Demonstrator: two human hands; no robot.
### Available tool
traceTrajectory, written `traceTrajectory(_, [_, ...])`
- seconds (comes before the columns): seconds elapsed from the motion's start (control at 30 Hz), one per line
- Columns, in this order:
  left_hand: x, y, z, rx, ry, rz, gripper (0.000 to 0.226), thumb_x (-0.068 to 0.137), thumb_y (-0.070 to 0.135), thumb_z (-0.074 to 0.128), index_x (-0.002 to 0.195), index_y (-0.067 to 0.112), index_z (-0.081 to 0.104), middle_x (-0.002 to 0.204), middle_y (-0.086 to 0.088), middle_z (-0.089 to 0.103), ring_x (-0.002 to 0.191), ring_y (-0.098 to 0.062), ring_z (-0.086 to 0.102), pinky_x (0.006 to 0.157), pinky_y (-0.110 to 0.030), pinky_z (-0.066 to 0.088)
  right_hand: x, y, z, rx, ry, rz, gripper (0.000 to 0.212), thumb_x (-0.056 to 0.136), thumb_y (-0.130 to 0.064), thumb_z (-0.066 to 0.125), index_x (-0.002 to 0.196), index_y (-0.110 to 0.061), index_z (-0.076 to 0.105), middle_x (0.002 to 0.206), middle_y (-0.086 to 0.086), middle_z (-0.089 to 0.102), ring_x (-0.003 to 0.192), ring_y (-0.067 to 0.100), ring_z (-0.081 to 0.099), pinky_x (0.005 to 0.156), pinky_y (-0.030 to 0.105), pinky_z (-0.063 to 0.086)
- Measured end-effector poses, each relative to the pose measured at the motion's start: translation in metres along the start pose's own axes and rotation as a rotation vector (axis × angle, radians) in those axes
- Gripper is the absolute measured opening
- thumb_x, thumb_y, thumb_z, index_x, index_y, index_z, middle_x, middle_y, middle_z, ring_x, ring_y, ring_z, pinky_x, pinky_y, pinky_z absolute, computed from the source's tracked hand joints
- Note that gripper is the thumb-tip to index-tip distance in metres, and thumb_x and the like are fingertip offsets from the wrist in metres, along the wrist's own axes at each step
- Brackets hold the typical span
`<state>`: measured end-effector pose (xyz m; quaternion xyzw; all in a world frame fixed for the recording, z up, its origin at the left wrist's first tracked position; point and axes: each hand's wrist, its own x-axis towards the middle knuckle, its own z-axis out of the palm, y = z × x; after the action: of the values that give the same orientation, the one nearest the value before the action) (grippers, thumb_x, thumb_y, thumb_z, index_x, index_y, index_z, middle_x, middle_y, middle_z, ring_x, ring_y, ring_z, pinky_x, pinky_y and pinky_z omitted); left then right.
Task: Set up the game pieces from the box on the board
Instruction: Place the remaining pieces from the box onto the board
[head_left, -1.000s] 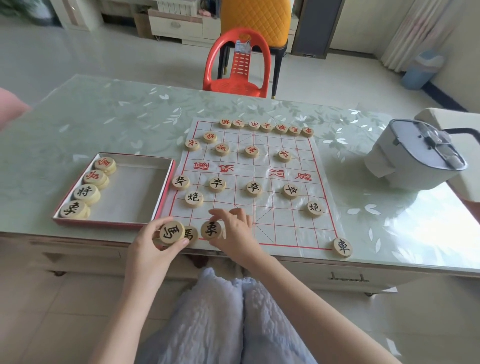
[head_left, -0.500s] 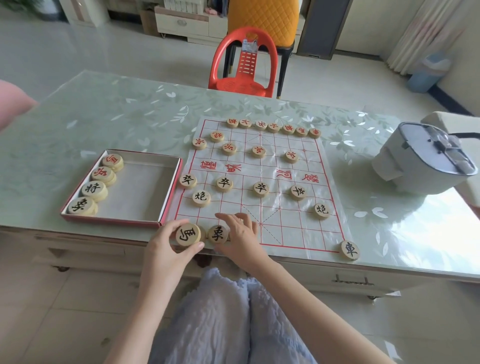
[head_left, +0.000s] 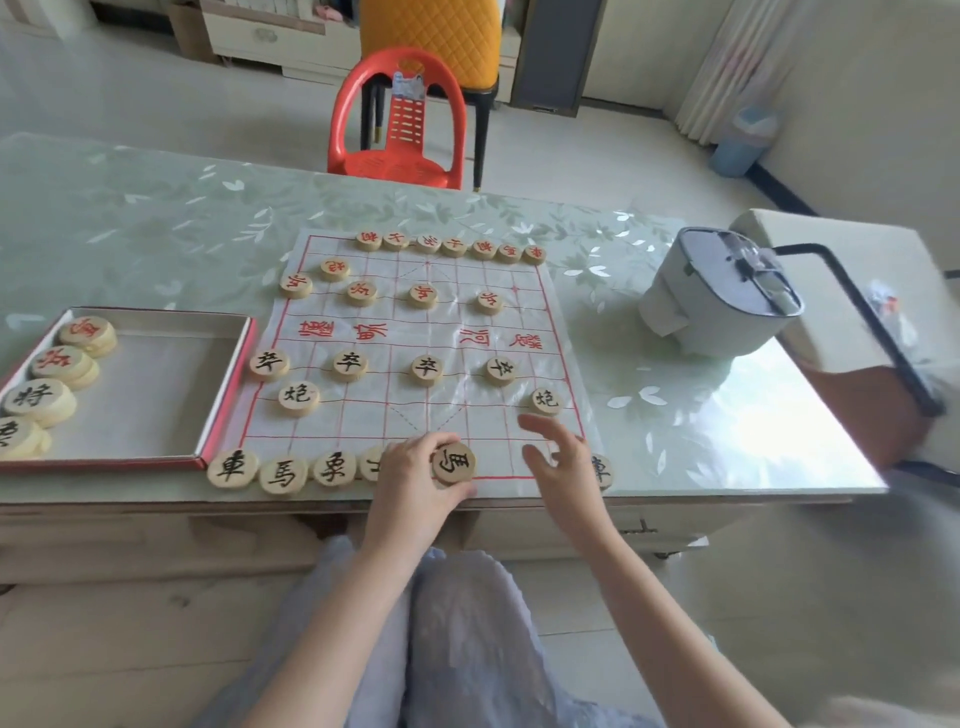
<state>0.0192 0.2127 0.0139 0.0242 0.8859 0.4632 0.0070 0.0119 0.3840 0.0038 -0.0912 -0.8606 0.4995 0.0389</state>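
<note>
A white board sheet (head_left: 415, 415) with red grid lines lies on the table, with red-lettered round wooden pieces along its far rows and black-lettered ones nearer me. My left hand (head_left: 410, 483) grips a black-lettered horse piece (head_left: 453, 463) over the board's near edge. Left of it, three pieces (head_left: 283, 474) line the near row, and a fourth is partly hidden by the hand. My right hand (head_left: 558, 462) hovers open over the right near corner, half covering a chariot piece (head_left: 602, 470). The red-rimmed box (head_left: 228, 384) at left holds several pieces (head_left: 57, 364).
A grey-white lidded container (head_left: 722, 296) stands on the table to the right of the board. A red plastic chair (head_left: 402, 119) is beyond the table's far edge. The table's near edge (head_left: 156, 499) runs just below the board's front row.
My left hand carried the horse piece rightward along the near row. My right hand let go of the elephant piece, now lying in the row, and moved right with its fingers spread.
</note>
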Motion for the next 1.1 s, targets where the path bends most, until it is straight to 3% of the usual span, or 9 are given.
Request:
traceTrajectory(0.1, [0.011, 0.014, 0.027, -0.034, -0.062, 0.026, 0.052, 0.064, 0.019, 0.082, 0.112, 0.021, 0.062, 0.105, 0.001, 0.053, 0.107, -0.020, 0.051, 0.092, -0.027, 0.041, 0.010, 0.007, -0.024, 0.033, 0.063, 0.015, 0.038, 0.084, -0.006, 0.052, 0.101, -0.039, 0.060, 0.107, -0.015, 0.066, 0.110, 0.020, 0.052, 0.084, 0.031, 0.043])
traceTrajectory(0.23, [0.021, 0.022, 0.050, 0.000, -0.126, 0.054, 0.054, 0.067, 0.020, 0.080, 0.117, 0.021, 0.060, 0.112, -0.001, 0.053, 0.111, -0.018, 0.046, 0.090, -0.020, 0.034, 0.013, 0.014, -0.040, 0.069, 0.072, 0.030, 0.038, 0.083, 0.002, 0.049, 0.103, -0.029, 0.061, 0.099, -0.012, 0.069, 0.098, 0.012, 0.056, 0.079, 0.029, 0.042])
traceTrajectory(0.37, [0.027, 0.029, 0.068, 0.025, -0.160, 0.100, 0.057, 0.068, 0.022, 0.079, 0.120, 0.022, 0.057, 0.112, 0.000, 0.054, 0.110, -0.016, 0.045, 0.089, -0.020, 0.033, 0.010, 0.018, -0.052, 0.146, 0.080, 0.052, 0.038, 0.085, 0.008, 0.044, 0.107, -0.018, 0.063, 0.101, -0.002, 0.069, 0.075, -0.002, 0.057, 0.063, 0.010, 0.041])
traceTrajectory(0.53, [0.038, 0.032, 0.096, 0.151, -0.179, 0.141, 0.061, 0.066, 0.027, 0.080, 0.121, 0.023, 0.054, 0.113, 0.007, 0.060, 0.106, -0.018, 0.047, 0.084, -0.026, 0.031, 0.007, 0.022, -0.062, 0.160, 0.076, 0.056, 0.036, 0.086, 0.006, 0.045, 0.109, -0.016, 0.062, 0.102, -0.002, 0.069, 0.090, -0.008, 0.058, 0.075, 0.017, 0.043])
traceTrajectory(0.7, [0.043, 0.026, 0.113, 0.228, -0.218, 0.158, 0.061, 0.067, 0.031, 0.078, 0.122, 0.023, 0.052, 0.119, 0.006, 0.057, 0.111, -0.017, 0.044, 0.086, -0.024, 0.027, 0.011, 0.025, -0.062, 0.151, 0.077, 0.046, 0.035, 0.087, 0.002, 0.047, 0.109, -0.021, 0.062, 0.100, -0.013, 0.068, 0.104, 0.007, 0.058, 0.085, 0.030, 0.043])
traceTrajectory(0.8, [0.045, 0.024, 0.119, 0.266, -0.205, 0.167, 0.062, 0.067, 0.037, 0.076, 0.123, 0.025, 0.052, 0.119, 0.006, 0.054, 0.112, -0.017, 0.041, 0.086, -0.023, 0.026, 0.012, 0.026, -0.060, 0.130, 0.067, 0.021, 0.035, 0.086, 0.001, 0.049, 0.108, -0.023, 0.062, 0.103, -0.010, 0.068, 0.108, 0.010, 0.056, 0.085, 0.029, 0.044])
traceTrajectory(0.9, [0.045, 0.025, 0.120, 0.276, -0.220, 0.170, 0.070, 0.064, 0.041, 0.077, 0.127, 0.026, 0.050, 0.120, 0.004, 0.050, 0.113, -0.018, 0.038, 0.087, -0.024, 0.025, 0.011, 0.026, -0.057, 0.124, 0.037, 0.015, 0.036, 0.085, 0.002, 0.049, 0.105, -0.026, 0.061, 0.103, -0.010, 0.068, 0.103, 0.000, 0.055, 0.077, 0.016, 0.041])
traceTrajectory(1.0, [0.042, 0.021, 0.112, 0.237, -0.190, 0.166, 0.077, 0.062, 0.047, 0.076, 0.131, 0.028, 0.046, 0.121, 0.004, 0.048, 0.113, -0.018, 0.037, 0.086, -0.023, 0.025, 0.011, 0.027, -0.050, 0.114, 0.020, 0.002, 0.038, 0.085, 0.000, 0.050, 0.105, -0.031, 0.061, 0.100, -0.018, 0.068, 0.111, 0.011, 0.054, 0.084, 0.026, 0.043])
traceTrajectory(1.1, [0.034, 0.012, 0.086, 0.154, -0.085, 0.166, 0.065, 0.068, 0.045, 0.073, 0.127, 0.027, 0.052, 0.118, 0.004, 0.052, 0.113, -0.018, 0.040, 0.087, -0.020, 0.025, 0.010, 0.019, -0.035, 0.124, -0.007, -0.015, 0.036, 0.084, -0.004, 0.050, 0.104, -0.032, 0.060, 0.101, -0.019, 0.067, 0.113, 0.013, 0.054, 0.086, 0.030, 0.042])
